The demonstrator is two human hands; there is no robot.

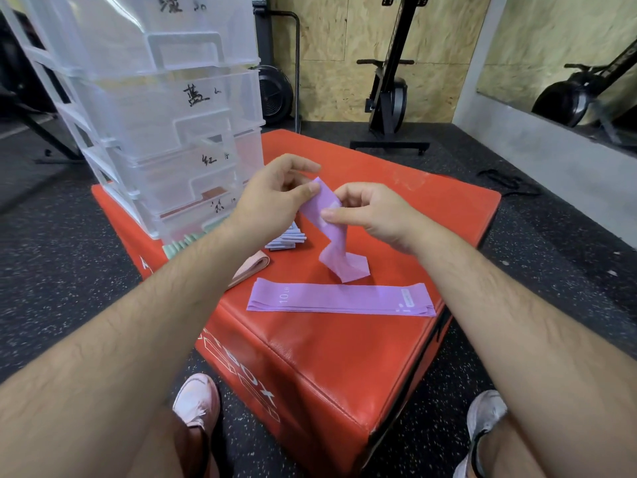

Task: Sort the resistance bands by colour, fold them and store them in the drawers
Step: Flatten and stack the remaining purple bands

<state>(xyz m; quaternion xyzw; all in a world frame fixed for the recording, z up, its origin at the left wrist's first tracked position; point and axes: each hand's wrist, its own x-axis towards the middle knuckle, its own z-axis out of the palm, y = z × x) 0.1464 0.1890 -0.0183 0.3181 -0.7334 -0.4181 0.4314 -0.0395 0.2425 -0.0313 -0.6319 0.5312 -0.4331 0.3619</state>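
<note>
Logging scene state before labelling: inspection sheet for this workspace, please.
Surface: red padded box, carrying everything listed below.
Job's things: held purple band lifted, its lower end crumpled on the box; second purple band lies flat near the front edge; folded blue-grey bands, pink band and green bands lie by the clear drawer unit, which stands on the box's left rear.
Clutter: nothing seen.
Hands: left hand and right hand both pinch the held purple band near its top.
Cables: black strap or cord on the floor at right; cannot tell which.
Surroundings: speckled floor, chipboard wall, black exercise machine.
</note>
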